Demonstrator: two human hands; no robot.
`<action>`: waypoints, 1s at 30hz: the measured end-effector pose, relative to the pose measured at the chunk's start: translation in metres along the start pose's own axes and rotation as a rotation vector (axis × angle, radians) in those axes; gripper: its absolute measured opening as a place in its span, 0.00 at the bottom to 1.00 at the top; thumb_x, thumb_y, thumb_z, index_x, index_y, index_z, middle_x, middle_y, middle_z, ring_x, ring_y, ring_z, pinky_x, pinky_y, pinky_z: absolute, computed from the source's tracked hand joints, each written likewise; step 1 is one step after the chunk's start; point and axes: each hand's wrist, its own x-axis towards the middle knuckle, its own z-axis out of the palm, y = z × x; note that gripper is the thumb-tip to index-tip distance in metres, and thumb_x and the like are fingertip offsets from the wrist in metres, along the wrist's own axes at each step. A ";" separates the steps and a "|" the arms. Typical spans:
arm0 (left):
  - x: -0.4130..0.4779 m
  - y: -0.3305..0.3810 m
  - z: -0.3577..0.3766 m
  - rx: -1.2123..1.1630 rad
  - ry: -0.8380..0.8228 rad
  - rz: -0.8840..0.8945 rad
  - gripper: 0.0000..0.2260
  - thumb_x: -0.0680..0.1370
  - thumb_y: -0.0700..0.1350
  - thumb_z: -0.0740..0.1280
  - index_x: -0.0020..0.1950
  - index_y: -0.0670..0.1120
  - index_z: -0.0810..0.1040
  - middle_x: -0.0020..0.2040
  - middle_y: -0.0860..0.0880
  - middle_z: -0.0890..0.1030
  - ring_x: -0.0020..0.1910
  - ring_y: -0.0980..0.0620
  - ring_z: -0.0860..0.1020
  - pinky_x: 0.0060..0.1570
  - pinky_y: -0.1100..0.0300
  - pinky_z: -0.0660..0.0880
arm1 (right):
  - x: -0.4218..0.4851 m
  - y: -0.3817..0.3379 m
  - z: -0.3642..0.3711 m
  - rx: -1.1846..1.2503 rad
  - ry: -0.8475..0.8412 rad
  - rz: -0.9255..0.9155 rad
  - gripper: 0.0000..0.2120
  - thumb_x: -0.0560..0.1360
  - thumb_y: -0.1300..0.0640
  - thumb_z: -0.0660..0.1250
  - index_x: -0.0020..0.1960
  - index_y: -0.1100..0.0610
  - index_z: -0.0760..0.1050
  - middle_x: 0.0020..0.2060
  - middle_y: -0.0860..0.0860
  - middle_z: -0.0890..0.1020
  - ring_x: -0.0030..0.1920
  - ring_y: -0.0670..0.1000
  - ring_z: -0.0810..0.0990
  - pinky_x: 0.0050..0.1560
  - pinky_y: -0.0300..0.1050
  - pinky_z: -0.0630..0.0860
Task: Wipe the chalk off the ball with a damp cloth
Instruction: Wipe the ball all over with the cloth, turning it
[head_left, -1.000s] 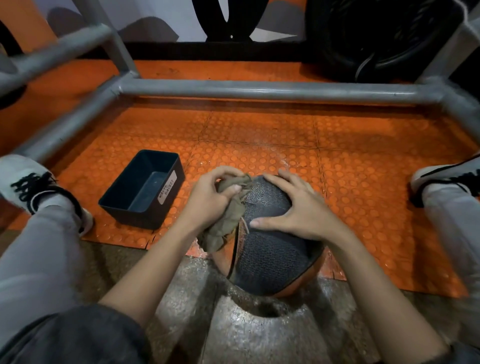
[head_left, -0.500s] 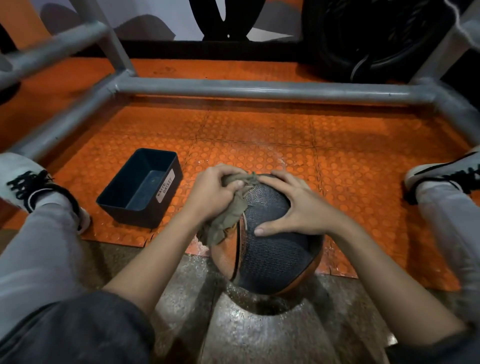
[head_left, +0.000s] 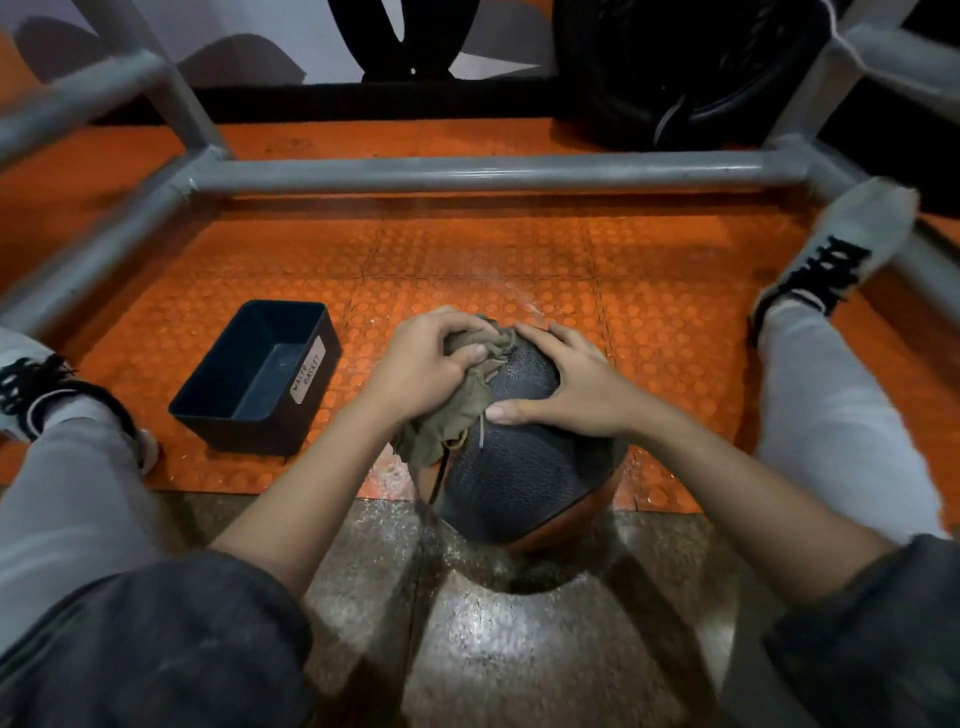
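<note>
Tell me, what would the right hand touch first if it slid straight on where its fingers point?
Most likely the crumpled olive-green cloth gripped by the left hand; the right hand, flat on the black-and-orange ball, points its fingers at it.

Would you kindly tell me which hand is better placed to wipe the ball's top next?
Left. The left hand grips the cloth against the ball; the right hand lies flat on the ball, holding no cloth.

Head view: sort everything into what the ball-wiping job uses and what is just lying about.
In use: ball; olive cloth; left hand, gripping the cloth; right hand, pressed flat on the ball.
Lying about: dark bin labelled waste basket; grey metal frame; orange studded mat.
</note>
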 end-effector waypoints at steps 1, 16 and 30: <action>0.001 0.001 0.000 0.001 -0.004 0.002 0.09 0.75 0.38 0.69 0.54 0.45 0.82 0.53 0.47 0.80 0.55 0.49 0.77 0.58 0.55 0.71 | -0.004 0.001 0.003 0.013 0.037 0.022 0.54 0.52 0.27 0.65 0.75 0.37 0.51 0.77 0.48 0.49 0.76 0.55 0.46 0.73 0.61 0.52; -0.001 -0.001 0.007 0.035 0.023 0.043 0.09 0.76 0.38 0.68 0.52 0.49 0.82 0.46 0.58 0.74 0.55 0.47 0.74 0.62 0.50 0.67 | 0.015 0.008 -0.010 0.034 0.048 0.075 0.52 0.54 0.26 0.64 0.75 0.37 0.52 0.74 0.49 0.56 0.74 0.57 0.52 0.71 0.57 0.55; -0.012 -0.009 0.007 -0.112 0.062 0.006 0.08 0.74 0.36 0.69 0.50 0.47 0.82 0.47 0.54 0.77 0.51 0.56 0.74 0.54 0.74 0.64 | 0.008 0.018 -0.017 -0.046 -0.097 -0.131 0.55 0.51 0.33 0.72 0.74 0.36 0.51 0.74 0.42 0.51 0.74 0.49 0.50 0.71 0.54 0.54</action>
